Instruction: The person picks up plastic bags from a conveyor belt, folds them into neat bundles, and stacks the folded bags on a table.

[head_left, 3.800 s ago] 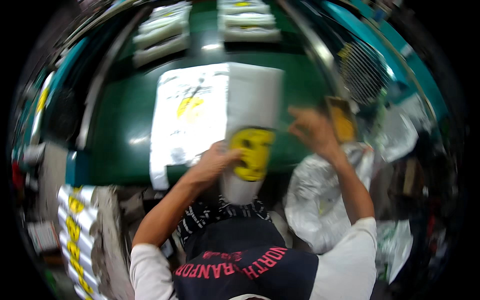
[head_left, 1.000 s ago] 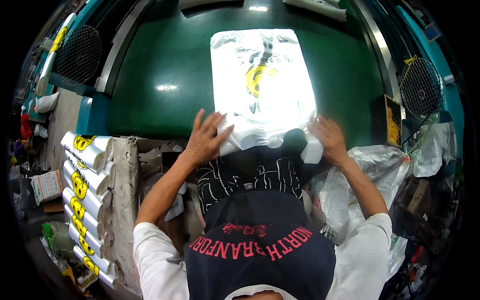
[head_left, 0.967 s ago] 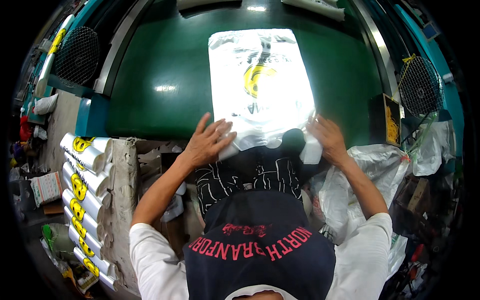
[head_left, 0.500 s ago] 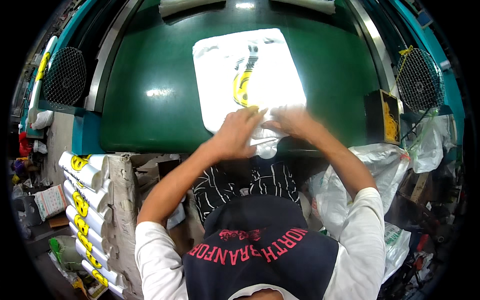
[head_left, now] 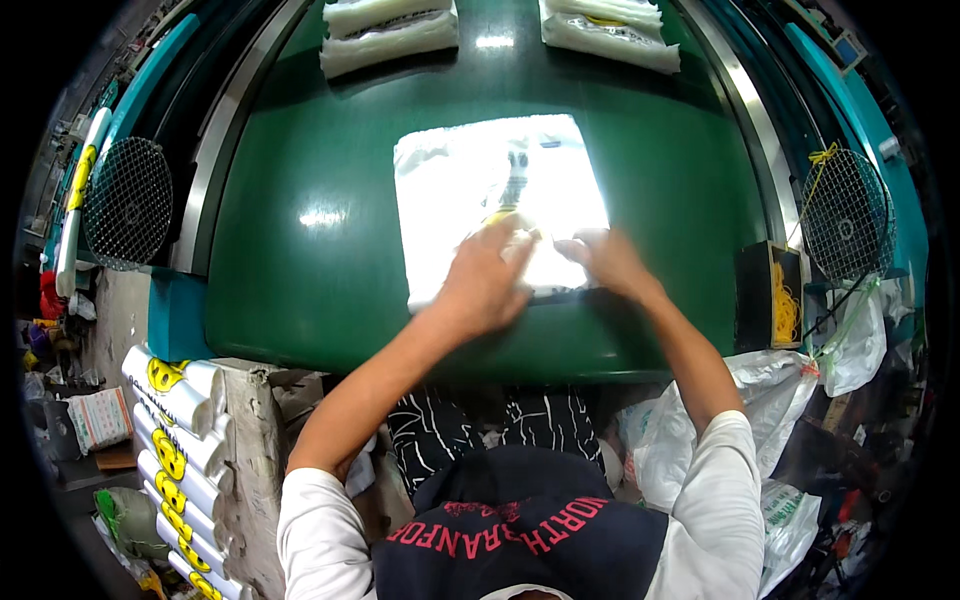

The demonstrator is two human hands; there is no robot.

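A flat stack of white plastic bags [head_left: 440,195] with dark and yellow print lies on the green conveyor belt [head_left: 300,270] in front of me. Its surface glares brightly, and my hands cover most of the yellow print. My left hand [head_left: 485,280] is closed on the near part of the bags, fingers curled over bunched white film. At the right side of the near part is my right hand [head_left: 615,265], touching the bags. Motion blur smears its fingers, so I cannot tell whether they grip the film.
Folded white bundles lie far left [head_left: 390,40] and far right [head_left: 610,35] on the belt. A black box of yellow bands [head_left: 785,300] sits at the right edge. Rolled smiley-print bags [head_left: 170,450] are piled at lower left. Round mesh guards [head_left: 130,205] flank the belt.
The near end of the bags no longer hangs toward the belt's front edge; it is gathered up over the stack, covering more of the yellow print. The far bundles show more fully.
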